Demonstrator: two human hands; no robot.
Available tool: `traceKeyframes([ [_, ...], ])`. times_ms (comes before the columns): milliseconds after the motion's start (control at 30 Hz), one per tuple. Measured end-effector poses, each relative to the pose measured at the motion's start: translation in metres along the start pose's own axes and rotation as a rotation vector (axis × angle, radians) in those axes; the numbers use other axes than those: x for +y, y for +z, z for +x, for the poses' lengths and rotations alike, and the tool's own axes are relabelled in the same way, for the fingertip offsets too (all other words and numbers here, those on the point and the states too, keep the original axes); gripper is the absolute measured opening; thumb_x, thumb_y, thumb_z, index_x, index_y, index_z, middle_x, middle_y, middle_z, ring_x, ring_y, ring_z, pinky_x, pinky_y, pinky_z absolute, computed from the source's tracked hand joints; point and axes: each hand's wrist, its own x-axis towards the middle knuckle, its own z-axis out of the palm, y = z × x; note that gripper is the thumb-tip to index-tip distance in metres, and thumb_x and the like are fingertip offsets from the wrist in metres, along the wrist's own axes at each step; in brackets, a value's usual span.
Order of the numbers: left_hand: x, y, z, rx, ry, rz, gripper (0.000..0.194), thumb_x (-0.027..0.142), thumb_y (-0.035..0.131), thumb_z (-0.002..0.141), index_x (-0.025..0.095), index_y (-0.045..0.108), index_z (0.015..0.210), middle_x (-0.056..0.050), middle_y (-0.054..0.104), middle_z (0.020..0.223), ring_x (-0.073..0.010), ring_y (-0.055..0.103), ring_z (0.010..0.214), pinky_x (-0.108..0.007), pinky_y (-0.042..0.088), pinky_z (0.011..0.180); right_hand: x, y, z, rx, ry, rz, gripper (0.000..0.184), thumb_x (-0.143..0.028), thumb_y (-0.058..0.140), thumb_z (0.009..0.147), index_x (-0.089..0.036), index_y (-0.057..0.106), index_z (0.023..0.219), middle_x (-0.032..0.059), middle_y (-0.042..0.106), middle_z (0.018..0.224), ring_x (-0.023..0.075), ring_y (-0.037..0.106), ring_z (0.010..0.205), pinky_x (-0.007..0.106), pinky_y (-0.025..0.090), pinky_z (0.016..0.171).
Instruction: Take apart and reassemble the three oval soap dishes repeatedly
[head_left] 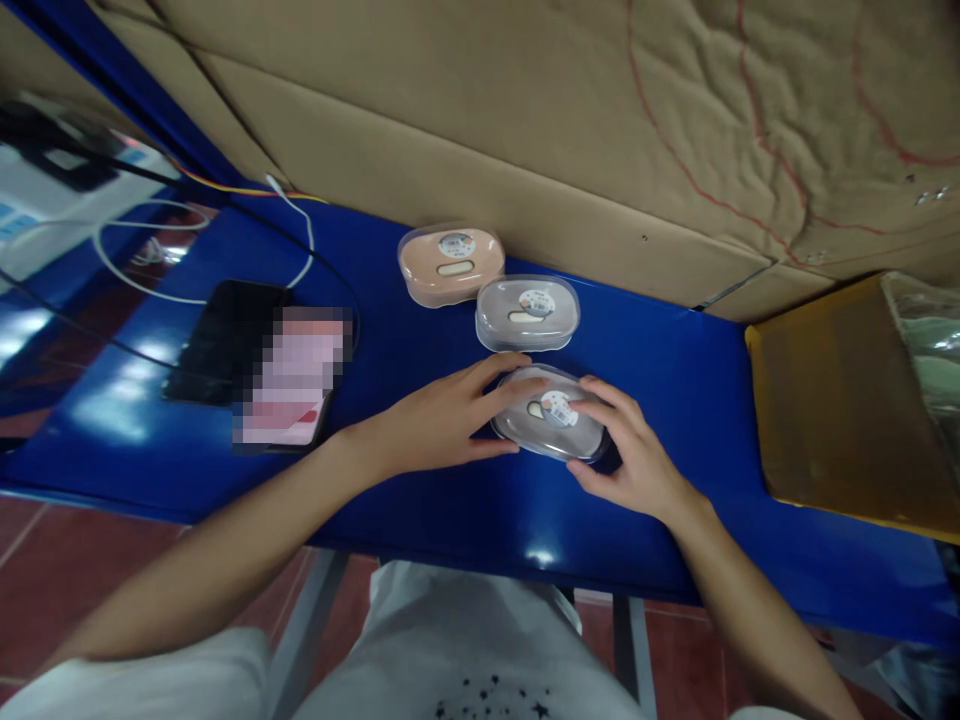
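Observation:
A grey oval box with a clear lid [574, 437] lies on the blue table between my two hands, a round printed sticker on its top. My left hand [469, 410] grips it from the left, fingers over the lid and thumb by the near edge. From the right, my right hand [630, 450] holds the same box, fingertips on the lid beside the sticker and thumb at the near side. Just behind it stands another grey lidded box [495, 318]. Touching that one at the back left is a peach-coloured lidded box [420, 262].
On the left lie a black device [225, 335] and a phone with a blurred screen [296, 385], with cables around them. An open cardboard box [832, 410] holding wrapped items stands at right. Brown cardboard [480, 130] lines the back of the blue table [450, 515].

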Motion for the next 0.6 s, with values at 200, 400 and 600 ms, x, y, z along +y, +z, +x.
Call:
traceKeyframes([
  [200, 0.003, 0.001, 0.001, -0.017, 0.012, 0.0, 0.084, 0.034, 0.078, 0.098, 0.033, 0.033, 0.168, -0.017, 0.042, 0.169, -0.0355, 0.051, 0.153, -0.052, 0.054, 0.12, -0.001, 0.0, 0.0, -0.026, -0.021, -0.011, 0.066, -0.033, 0.072, 0.096, -0.029, 0.044, 0.156, 0.0171, 0.05, 0.161, 0.0384, 0.049, 0.152, 0.062, 0.047, 0.12],
  [400, -0.002, 0.003, 0.0, -0.001, 0.044, 0.013, 0.073, 0.038, 0.075, 0.101, 0.026, 0.042, 0.164, -0.02, 0.042, 0.169, -0.0357, 0.048, 0.155, -0.054, 0.049, 0.123, 0.0, 0.009, 0.0, -0.027, -0.011, -0.062, 0.076, -0.042, 0.076, 0.097, -0.031, 0.036, 0.161, 0.0193, 0.048, 0.163, 0.0414, 0.048, 0.153, 0.065, 0.048, 0.118],
  [600, -0.008, 0.004, -0.001, -0.005, 0.054, -0.019, 0.073, 0.04, 0.077, 0.1, 0.028, 0.043, 0.164, -0.018, 0.043, 0.17, -0.0334, 0.046, 0.157, -0.053, 0.046, 0.126, -0.001, 0.011, 0.0, -0.03, -0.022, -0.109, 0.082, -0.046, 0.075, 0.099, -0.034, 0.03, 0.166, 0.0187, 0.048, 0.163, 0.0418, 0.048, 0.152, 0.066, 0.048, 0.117],
])
